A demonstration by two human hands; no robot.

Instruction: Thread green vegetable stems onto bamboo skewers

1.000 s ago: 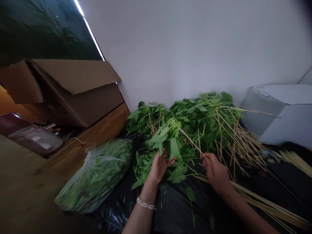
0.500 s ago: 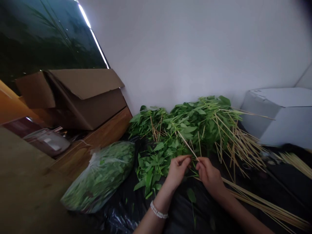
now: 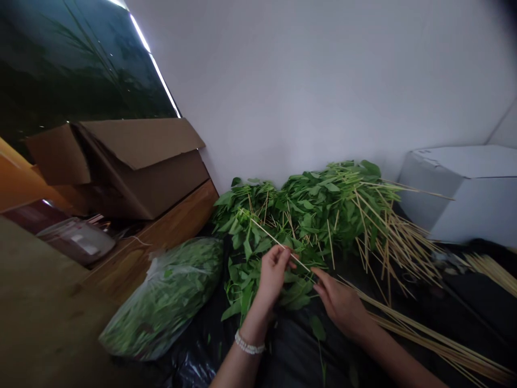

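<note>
My left hand [image 3: 274, 269], with a white beaded bracelet at the wrist, pinches a thin wooden skewer [image 3: 264, 230] partway along its length. The skewer slants up to the left, and a cluster of green leaves [image 3: 244, 218] sits at its far tip. At the skewer's lower end the fingertips of my right hand [image 3: 341, 304] are closed; the exact grip is partly hidden. Loose leafy stems [image 3: 242, 288] lie beneath and left of my left hand. Behind, a pile of leafy greens on skewers [image 3: 319, 199] rests against the wall.
A tied clear bag of leaves [image 3: 169, 296] lies at left on black plastic sheeting [image 3: 291, 355]. Bare skewers [image 3: 436, 339] stretch to the lower right. An open cardboard box [image 3: 161, 180] stands at the back left, a white box [image 3: 480, 194] at the right.
The skewer and its leafy tip have moved left and now slant lower. My left hand has shifted slightly left and up onto the skewer; my right hand has moved a little left and down.
</note>
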